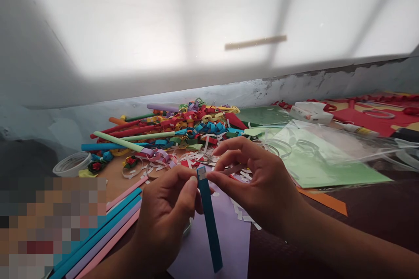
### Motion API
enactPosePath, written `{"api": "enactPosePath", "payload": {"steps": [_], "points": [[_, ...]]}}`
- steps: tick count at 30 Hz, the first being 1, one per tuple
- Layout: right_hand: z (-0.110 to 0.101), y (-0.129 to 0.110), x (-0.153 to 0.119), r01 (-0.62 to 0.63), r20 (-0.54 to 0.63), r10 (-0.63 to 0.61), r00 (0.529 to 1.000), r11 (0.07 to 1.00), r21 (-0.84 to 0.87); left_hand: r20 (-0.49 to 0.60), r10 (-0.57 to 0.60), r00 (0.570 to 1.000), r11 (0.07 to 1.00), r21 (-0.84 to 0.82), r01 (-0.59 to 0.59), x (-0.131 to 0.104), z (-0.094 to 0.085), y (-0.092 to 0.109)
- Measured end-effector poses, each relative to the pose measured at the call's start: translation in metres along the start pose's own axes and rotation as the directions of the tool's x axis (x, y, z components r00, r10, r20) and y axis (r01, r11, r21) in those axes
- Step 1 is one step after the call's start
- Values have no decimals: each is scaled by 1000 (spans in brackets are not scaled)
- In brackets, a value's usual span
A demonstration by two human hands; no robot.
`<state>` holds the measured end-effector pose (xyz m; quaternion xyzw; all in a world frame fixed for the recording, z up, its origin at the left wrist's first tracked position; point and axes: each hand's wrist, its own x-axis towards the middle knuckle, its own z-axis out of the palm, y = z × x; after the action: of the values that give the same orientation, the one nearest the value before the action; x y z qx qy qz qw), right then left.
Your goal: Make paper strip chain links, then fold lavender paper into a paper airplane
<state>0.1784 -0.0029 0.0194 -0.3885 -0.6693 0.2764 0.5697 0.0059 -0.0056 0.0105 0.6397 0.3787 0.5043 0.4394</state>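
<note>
My left hand (168, 211) is closed, pinching the upper end of a blue paper strip (211, 231) between thumb and fingers. The strip hangs down towards me, slightly tilted. A small whitish piece of tape (202, 173) is stuck at its top end. My right hand (255, 172) comes in from the right, with thumb tip and finger closed at the tape's edge; the other fingers are curled above. Beneath the strip lies a sheet of purple paper (229, 248). White paper scraps (247, 219) are scattered beside it.
Behind my hands is a heap of coloured paper chains (209, 124) and rolled paper tubes (118, 141). A tape roll (72, 163) sits at left, above long coloured strips (98, 226). Green sheets (343, 174), a clear plastic sleeve (330, 133) and red paper (366, 117) lie right.
</note>
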Motion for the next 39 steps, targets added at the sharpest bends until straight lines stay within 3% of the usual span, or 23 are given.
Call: {"api": "enactPosePath", "payload": {"steps": [7,12,16,18,20,23,24,26,28,29,30,31,32,33,34,35,39], "points": [[-1,8,-1,139,41,-138,990,990,-22,-5,-38,999,998,48,39,6,-1,-4],[-6,9,3,123,75,-117,990,989,-81,46,-42,998,988,152,34,7,-5,-5],[-9,8,4,99,115,-97,989,995,-11,66,-11,998,981,195,-2,8,-7,-3],[-9,10,4,119,116,-125,985,991,53,87,-22,996,992,128,11,9,-8,-2],[-9,12,4,169,83,-174,981,983,66,173,-111,979,994,-3,114,11,-9,-1],[-11,17,6,246,65,-248,967,969,39,351,-248,903,931,-171,322,13,-10,-3],[-14,17,8,261,78,-263,962,965,37,372,-262,891,916,-196,351,14,-10,-3],[-23,16,15,282,87,-278,957,959,-35,319,-254,913,914,-231,334,17,-11,-4],[-36,13,24,237,84,-223,971,928,-286,182,-232,955,925,-261,275,22,-11,-5],[-42,11,28,165,100,-133,986,869,-466,98,-224,970,930,-276,243,24,-11,-5],[-48,10,32,69,155,42,987,761,-645,12,-225,974,933,-285,219,27,-11,-6],[-52,10,35,-4,201,262,944,617,-787,-58,-236,970,934,-290,210,29,-10,-6],[-54,12,37,-12,238,442,865,492,-870,-102,-249,963,933,-292,210,31,-10,-6],[-55,14,39,6,261,537,802,431,-902,-127,-260,957,932,-292,215,32,-10,-6],[-55,17,39,30,282,590,756,400,-916,-137,-272,952,931,-288,225,33,-11,-6],[-53,21,39,53,302,599,742,396,-917,-135,-285,949,929,-284,238,33,-11,-6],[-47,33,38,91,306,576,758,371,-924,-133,-285,949,933,-265,243,33,-12,-5]]}}
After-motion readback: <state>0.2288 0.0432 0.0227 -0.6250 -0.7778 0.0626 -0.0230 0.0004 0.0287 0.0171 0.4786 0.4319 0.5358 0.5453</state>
